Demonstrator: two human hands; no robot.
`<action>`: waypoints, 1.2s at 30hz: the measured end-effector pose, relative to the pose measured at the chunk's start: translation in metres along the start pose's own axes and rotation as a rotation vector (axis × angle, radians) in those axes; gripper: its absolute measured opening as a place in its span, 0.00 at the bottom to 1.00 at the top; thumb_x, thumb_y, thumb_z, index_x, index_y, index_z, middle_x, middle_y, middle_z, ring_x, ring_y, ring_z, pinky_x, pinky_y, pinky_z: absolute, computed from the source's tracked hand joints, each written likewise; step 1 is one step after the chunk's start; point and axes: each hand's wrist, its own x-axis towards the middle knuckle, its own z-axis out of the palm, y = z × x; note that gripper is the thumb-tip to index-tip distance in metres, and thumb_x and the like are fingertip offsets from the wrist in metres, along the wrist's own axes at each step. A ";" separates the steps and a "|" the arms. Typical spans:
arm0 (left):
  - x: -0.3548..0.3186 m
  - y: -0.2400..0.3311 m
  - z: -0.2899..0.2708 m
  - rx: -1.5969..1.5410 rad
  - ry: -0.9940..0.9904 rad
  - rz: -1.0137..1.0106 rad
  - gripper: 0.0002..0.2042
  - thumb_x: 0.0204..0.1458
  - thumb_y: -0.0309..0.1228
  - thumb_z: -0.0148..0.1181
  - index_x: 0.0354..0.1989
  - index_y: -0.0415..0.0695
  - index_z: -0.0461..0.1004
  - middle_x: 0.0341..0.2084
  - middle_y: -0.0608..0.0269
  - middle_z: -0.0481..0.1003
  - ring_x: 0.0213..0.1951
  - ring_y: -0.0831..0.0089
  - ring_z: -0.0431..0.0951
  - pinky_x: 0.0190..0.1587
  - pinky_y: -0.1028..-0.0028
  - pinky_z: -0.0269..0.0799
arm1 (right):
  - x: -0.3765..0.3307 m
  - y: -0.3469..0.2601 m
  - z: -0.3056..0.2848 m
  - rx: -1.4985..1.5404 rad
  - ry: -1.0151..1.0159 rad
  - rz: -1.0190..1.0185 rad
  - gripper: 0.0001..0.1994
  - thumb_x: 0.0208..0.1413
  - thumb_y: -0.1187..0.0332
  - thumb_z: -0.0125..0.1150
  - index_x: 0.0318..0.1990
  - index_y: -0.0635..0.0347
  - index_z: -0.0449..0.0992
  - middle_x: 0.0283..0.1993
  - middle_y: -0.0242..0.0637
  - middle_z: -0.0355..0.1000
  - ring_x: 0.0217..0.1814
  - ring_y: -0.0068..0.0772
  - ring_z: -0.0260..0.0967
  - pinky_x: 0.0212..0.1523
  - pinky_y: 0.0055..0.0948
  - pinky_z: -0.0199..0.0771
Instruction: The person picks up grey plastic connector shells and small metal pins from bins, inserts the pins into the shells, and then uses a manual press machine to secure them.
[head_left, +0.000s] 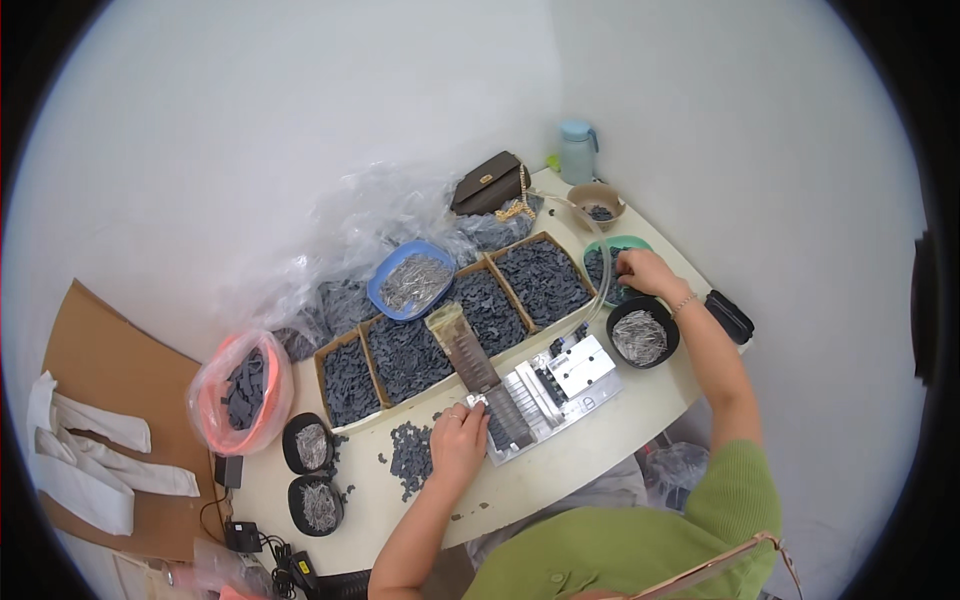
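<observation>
My left hand (459, 442) rests at the left edge of a metal fixture (548, 398), its fingers closed together by the slotted rows. Whatever those fingers may hold is hidden. Farther off to the right, my right hand (647, 272) reaches into a green bowl (630, 242) of small dark grey parts, fingertips pinched together among them. I cannot make out what is between them. A clear, yellowish slotted holder (462, 345) leans from the fixture toward the box. Beside my left hand lies a loose pile of small dark grey parts (410, 458).
Behind the fixture stands a divided cardboard box (487, 262) of grey parts. Metal pins fill a blue tray (378, 290) and black bowls (672, 352) (290, 462) (297, 512). A pink bag-lined basket (282, 395), brown handbag (488, 183), brown bowl (612, 197) and blue bottle (577, 155) stand around.
</observation>
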 end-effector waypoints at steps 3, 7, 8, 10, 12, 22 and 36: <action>-0.006 -0.005 0.001 -0.090 0.015 -0.055 0.09 0.45 0.25 0.64 0.36 0.39 0.79 0.23 0.60 0.70 0.28 0.62 0.71 0.31 0.67 0.69 | -0.003 -0.001 -0.004 -0.034 0.062 0.005 0.10 0.41 0.72 0.68 0.32 0.63 0.74 0.30 0.43 0.74 0.34 0.42 0.73 0.36 0.37 0.73; -0.012 -0.006 0.003 -0.072 -0.012 -0.053 0.12 0.45 0.26 0.64 0.40 0.40 0.79 0.22 0.60 0.69 0.28 0.63 0.71 0.29 0.67 0.67 | -0.010 -0.040 -0.024 0.009 0.337 -0.050 0.07 0.44 0.76 0.65 0.32 0.63 0.74 0.32 0.42 0.73 0.34 0.42 0.72 0.36 0.36 0.72; -0.012 -0.006 0.003 -0.034 -0.026 -0.032 0.13 0.45 0.26 0.64 0.41 0.40 0.79 0.22 0.60 0.70 0.28 0.63 0.71 0.29 0.67 0.67 | -0.016 -0.061 -0.030 0.092 0.318 -0.105 0.07 0.44 0.75 0.64 0.32 0.63 0.74 0.32 0.42 0.72 0.35 0.43 0.71 0.38 0.37 0.72; -0.010 -0.005 -0.003 0.123 -0.072 -0.001 0.14 0.47 0.31 0.63 0.43 0.43 0.78 0.22 0.62 0.70 0.28 0.65 0.71 0.30 0.67 0.64 | -0.029 -0.121 -0.030 0.261 0.276 -0.220 0.06 0.44 0.74 0.63 0.31 0.62 0.74 0.32 0.42 0.71 0.38 0.46 0.70 0.41 0.39 0.71; -0.009 -0.004 -0.003 0.193 -0.066 0.051 0.15 0.47 0.32 0.63 0.44 0.44 0.78 0.22 0.63 0.69 0.27 0.65 0.70 0.31 0.67 0.64 | -0.044 -0.160 -0.013 0.275 0.143 -0.458 0.06 0.45 0.76 0.63 0.32 0.62 0.74 0.33 0.39 0.71 0.38 0.42 0.70 0.38 0.35 0.71; -0.022 0.007 -0.075 0.224 -0.018 -0.147 0.11 0.44 0.32 0.65 0.37 0.45 0.78 0.23 0.62 0.72 0.30 0.64 0.72 0.34 0.65 0.64 | -0.069 -0.237 0.085 0.001 0.135 -0.891 0.04 0.43 0.72 0.54 0.29 0.60 0.71 0.30 0.35 0.66 0.34 0.35 0.67 0.36 0.30 0.72; -0.155 -0.110 -0.194 0.414 -0.078 -0.911 0.03 0.44 0.25 0.62 0.27 0.40 0.75 0.27 0.51 0.73 0.33 0.53 0.74 0.36 0.59 0.69 | -0.082 -0.173 0.008 -0.133 0.348 -0.546 0.11 0.45 0.73 0.55 0.39 0.59 0.76 0.34 0.40 0.70 0.39 0.40 0.70 0.40 0.39 0.70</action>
